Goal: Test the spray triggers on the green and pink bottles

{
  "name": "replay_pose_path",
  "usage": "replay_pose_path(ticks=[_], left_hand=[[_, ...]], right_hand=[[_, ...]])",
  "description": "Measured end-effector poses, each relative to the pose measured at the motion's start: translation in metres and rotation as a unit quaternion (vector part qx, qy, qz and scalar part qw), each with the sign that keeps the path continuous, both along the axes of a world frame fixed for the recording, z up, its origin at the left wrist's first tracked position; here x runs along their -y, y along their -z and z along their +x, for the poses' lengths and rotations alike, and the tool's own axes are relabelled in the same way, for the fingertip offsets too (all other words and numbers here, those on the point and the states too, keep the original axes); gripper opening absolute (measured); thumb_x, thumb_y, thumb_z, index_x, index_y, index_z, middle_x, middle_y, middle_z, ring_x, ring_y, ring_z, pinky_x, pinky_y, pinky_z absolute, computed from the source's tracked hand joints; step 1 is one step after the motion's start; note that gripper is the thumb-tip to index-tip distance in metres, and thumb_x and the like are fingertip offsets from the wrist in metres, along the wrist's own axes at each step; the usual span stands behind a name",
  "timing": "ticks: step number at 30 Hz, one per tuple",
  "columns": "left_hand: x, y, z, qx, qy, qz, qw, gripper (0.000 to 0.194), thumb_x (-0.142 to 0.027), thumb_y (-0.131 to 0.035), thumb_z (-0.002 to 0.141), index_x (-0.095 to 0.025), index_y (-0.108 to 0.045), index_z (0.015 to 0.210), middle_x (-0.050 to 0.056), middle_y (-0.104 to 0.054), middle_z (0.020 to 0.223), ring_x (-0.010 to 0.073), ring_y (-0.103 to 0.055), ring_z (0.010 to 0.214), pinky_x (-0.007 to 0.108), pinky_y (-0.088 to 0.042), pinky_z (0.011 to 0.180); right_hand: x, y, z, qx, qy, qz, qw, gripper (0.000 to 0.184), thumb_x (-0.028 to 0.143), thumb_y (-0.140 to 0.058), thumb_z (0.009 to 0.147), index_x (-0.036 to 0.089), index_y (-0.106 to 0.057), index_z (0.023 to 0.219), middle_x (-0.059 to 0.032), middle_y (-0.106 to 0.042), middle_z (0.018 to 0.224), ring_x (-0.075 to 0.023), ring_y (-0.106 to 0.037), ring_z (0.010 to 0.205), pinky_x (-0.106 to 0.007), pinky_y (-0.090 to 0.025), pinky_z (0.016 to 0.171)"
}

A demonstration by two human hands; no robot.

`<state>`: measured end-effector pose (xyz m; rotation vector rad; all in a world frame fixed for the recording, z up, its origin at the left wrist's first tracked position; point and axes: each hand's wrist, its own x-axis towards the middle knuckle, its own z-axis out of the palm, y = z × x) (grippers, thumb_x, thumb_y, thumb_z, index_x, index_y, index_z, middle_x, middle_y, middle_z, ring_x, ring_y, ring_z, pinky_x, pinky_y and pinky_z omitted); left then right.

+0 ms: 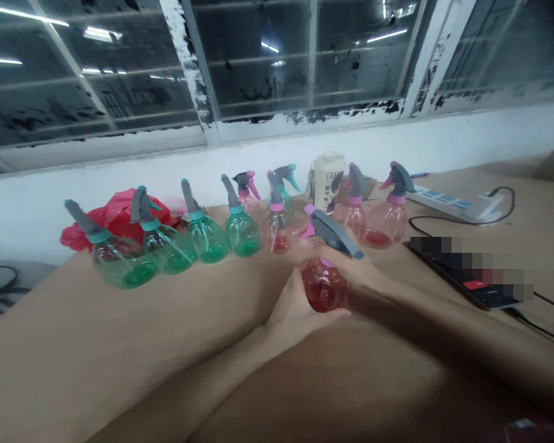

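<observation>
A clear pink spray bottle (pixel 327 286) with a grey and pink spray head (pixel 335 232) is held upright near the middle of the table. My left hand (pixel 294 306) is wrapped round its body from the left, the thumb lying along the front near the base. Around the neck, just under the spray head, my right hand (pixel 354 263) is closed; most of its fingers are hidden behind the bottle. Just behind my hands stands another pink spray bottle (pixel 279 237), with red liquid low inside.
Several green spray bottles (pixel 207 237) line the left, before a red plastic bag (pixel 120 215). Pink spray bottles (pixel 386 221) and a paper cup (pixel 329 181) stand at the back. To the right lie a phone (pixel 461 280) and a white power strip (pixel 457 203) with cables.
</observation>
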<state>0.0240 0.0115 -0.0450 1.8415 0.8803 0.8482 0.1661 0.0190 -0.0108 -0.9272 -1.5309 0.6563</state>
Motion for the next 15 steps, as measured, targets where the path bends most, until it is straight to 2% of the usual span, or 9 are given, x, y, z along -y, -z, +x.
replay_pose_path(ticks=[5, 11, 15], left_hand=[[-0.0004, 0.0008, 0.0006, -0.006, -0.002, -0.005, 1.000, 0.076, -0.030, -0.083, 0.055, -0.025, -0.047, 0.122, 0.009, -0.057, 0.123, 0.0346, -0.053, 0.117, 0.053, -0.045, 0.098], [0.0008, -0.0015, 0.0000, -0.010, -0.005, -0.013, 1.000, 0.079, -0.030, -0.083, 0.056, -0.025, -0.045, 0.125, 0.009, -0.056, 0.124, 0.0333, -0.052, 0.119, 0.053, -0.043, 0.100], [0.0010, -0.0020, 0.0009, -0.007, -0.004, -0.015, 1.000, 0.079, -0.030, -0.083, 0.055, -0.025, -0.045, 0.125, 0.009, -0.056, 0.124, 0.0333, -0.052, 0.119, 0.052, -0.044, 0.099]], right_hand=[[-0.0016, 0.0015, 0.0021, -0.004, 0.000, -0.004, 1.000, 0.011, 0.037, -0.063, 0.080, 0.027, -0.063, 0.086, 0.0029, -0.068, 0.082, -0.0158, -0.064, 0.079, -0.032, -0.051, 0.076], [-0.0012, 0.0037, 0.0013, -0.012, 0.005, -0.013, 1.000, 0.016, 0.040, -0.063, 0.079, 0.027, -0.064, 0.088, 0.0020, -0.069, 0.085, -0.0174, -0.065, 0.082, -0.033, -0.051, 0.076], [-0.0011, 0.0026, 0.0008, -0.005, 0.002, -0.021, 1.000, 0.018, 0.042, -0.063, 0.079, 0.025, -0.064, 0.083, 0.0017, -0.068, 0.077, -0.0172, -0.063, 0.075, -0.033, -0.051, 0.074]])
